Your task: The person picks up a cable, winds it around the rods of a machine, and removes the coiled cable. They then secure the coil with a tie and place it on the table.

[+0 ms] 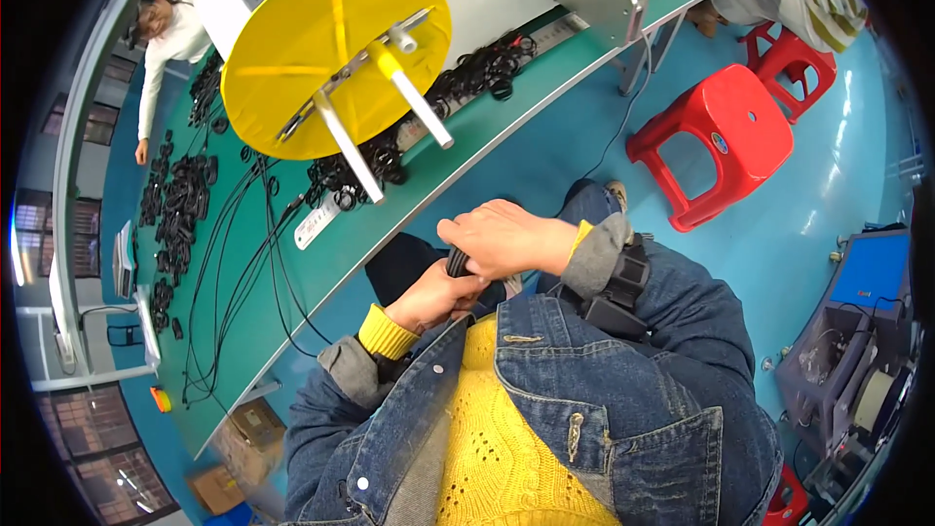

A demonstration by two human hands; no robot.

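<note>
Close in front of my body, both hands grip a small coiled bundle of black cable (456, 262). My left hand (430, 298) is closed round the lower part of the coil. Above it and to the right, my right hand (506, 236) is closed over the top, fingers bent and knuckles up. Most of the coil is hidden inside the hands. Just beyond them, over the table edge, stands a winding machine's yellow disc (292, 29) with two metal pegs (351, 148) pointing towards me.
The green table (219, 307) carries loose black cables (234, 253), piles of coiled cables (177, 200) and a white strip (317, 222). Red stools (726, 141) stand at right, near a grey machine (838, 351). A person in white (175, 39) is at far left, another person (818, 0) at far right.
</note>
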